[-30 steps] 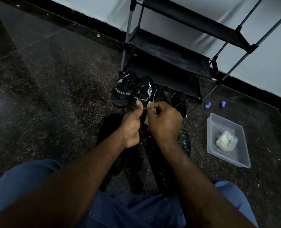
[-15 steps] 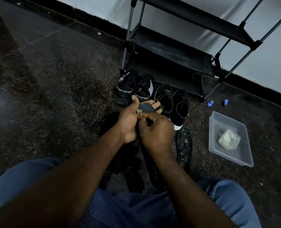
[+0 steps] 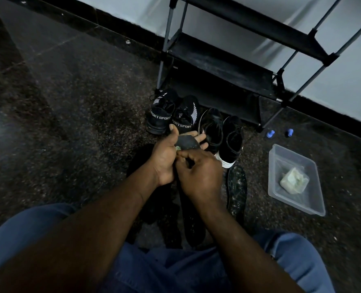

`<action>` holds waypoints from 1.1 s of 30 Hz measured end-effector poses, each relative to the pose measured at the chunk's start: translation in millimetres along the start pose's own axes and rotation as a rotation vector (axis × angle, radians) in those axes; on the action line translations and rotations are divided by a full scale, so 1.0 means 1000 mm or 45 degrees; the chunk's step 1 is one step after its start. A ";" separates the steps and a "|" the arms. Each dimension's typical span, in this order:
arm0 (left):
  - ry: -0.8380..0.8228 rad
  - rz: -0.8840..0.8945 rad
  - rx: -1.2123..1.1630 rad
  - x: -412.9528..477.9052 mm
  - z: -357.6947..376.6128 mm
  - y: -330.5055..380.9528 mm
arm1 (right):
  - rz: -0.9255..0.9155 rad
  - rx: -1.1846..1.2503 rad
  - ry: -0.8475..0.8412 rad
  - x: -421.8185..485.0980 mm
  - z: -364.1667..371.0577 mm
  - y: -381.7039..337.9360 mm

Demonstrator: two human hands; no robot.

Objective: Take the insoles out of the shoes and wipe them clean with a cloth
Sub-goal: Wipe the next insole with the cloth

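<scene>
My left hand (image 3: 164, 159) holds a dark insole (image 3: 187, 142) from below, its rounded end lying across the palm and fingers. My right hand (image 3: 200, 176) is curled over the insole and pinches a small pale cloth (image 3: 177, 148) against it; most of the cloth is hidden. Two black SPORT sneakers (image 3: 160, 117) and two plain black shoes (image 3: 232, 138) stand in a row just beyond my hands. Another dark insole (image 3: 236, 189) lies on the floor to the right of my right wrist.
A clear plastic tub (image 3: 317, 187) with a crumpled pale cloth (image 3: 294, 180) sits on the floor at right. A black shoe rack (image 3: 228, 64) stands against the wall behind the shoes. Two small blue caps (image 3: 270, 133) lie near its foot. My knees frame the bottom.
My hands have come down and closer to me. A second ago they pinched the cloth between them; now the left hand holds the insole and the right rubs the cloth on it.
</scene>
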State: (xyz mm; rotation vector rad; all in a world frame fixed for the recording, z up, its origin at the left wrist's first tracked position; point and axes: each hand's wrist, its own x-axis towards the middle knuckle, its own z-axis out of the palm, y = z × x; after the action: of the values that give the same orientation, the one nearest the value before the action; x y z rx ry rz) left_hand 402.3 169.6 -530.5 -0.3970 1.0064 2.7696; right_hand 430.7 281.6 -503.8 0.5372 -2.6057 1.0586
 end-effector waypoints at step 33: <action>0.045 0.041 0.182 -0.003 0.001 0.010 | 0.637 0.758 -0.079 0.025 -0.040 0.038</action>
State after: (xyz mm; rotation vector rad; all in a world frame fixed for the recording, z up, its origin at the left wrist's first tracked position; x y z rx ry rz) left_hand 402.9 162.9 -522.7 -0.4131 1.2200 2.7057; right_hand 396.6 329.3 -489.2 0.0112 -2.5077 2.0289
